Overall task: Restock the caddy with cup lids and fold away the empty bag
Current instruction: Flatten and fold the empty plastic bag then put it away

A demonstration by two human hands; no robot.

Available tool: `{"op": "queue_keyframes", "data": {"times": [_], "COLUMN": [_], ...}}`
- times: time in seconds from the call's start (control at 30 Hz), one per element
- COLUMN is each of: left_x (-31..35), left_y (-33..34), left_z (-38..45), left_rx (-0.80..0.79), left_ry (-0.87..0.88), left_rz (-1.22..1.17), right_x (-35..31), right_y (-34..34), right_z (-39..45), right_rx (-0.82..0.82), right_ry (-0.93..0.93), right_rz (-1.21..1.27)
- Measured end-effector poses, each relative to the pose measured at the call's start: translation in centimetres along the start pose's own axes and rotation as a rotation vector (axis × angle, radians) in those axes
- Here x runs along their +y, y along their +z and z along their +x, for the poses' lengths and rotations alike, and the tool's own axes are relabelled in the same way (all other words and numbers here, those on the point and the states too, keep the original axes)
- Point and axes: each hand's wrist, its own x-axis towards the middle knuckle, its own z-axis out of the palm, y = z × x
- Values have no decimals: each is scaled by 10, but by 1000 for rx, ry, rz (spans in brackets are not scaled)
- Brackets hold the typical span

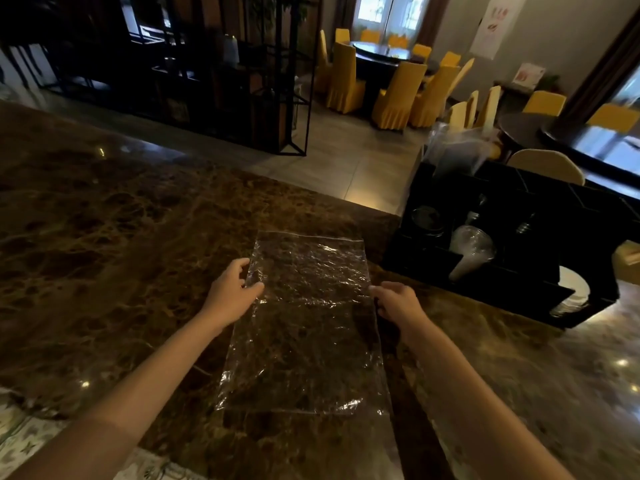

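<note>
1. Bag (304, 323): clear plastic, empty, crinkled, with small glints of light across it. It lies flat and unfolded on the surface (104, 220), long axis running away from the person, between the two hands; the dark brown marble shows through it.
2. Left hand (232, 292): at the bag's left edge, towards the far half. The thumb lies on top of the film and the fingers curl at the edge; grip narrow, pinching the bag's side.
3. Right hand (398, 303): at the bag's right edge, about level with the left hand. Fingers bent, tips touching the edge; whether the grip has closed on the film cannot be told.
4. Caddy (502, 244): black, with several compartments, standing on the surface beyond and to the right of the right hand, apart from the bag.
5. Cup lids (471, 247): clear, stacked on their side in a middle compartment of the caddy.
</note>
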Motion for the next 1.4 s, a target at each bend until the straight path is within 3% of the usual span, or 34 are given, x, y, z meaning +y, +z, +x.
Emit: {"op": "queue_keyframes", "data": {"times": [0.1,0.2,0.37,0.5,0.63,0.9,1.07,1.27,1.4], "left_x": [7,11,18,16,14,6,-4,-22,-30], "left_y": [-11,-21,-42,-59,-68,-73,-69,-62,-61], "left_z": [16,28,46,50,49,25,-2,-21,-25], "left_rx": [-49,-103,-106,-178,-115,-37,0,-4,-28], "left_ry": [-81,-101,-88,49,221,508,533,700,712], "left_rz": [-117,-173,-191,-165,-153,-52,-9,173,337], "right_x": [-8,-15,-21,-27,-26,-6,17,42,55], "right_y": [-8,-12,-11,-18,-23,-32,-38,-36,-33], "right_z": [26,33,36,36,32,19,10,2,-4], "right_rx": [-68,-157,-161,-149,-140,-12,27,61,101], "right_ry": [59,1,-116,-238,-372,-657,-850,-1033,-1108], "right_rz": [-11,-168,-172,-108,-72,-331,-538,-764,-862]}}
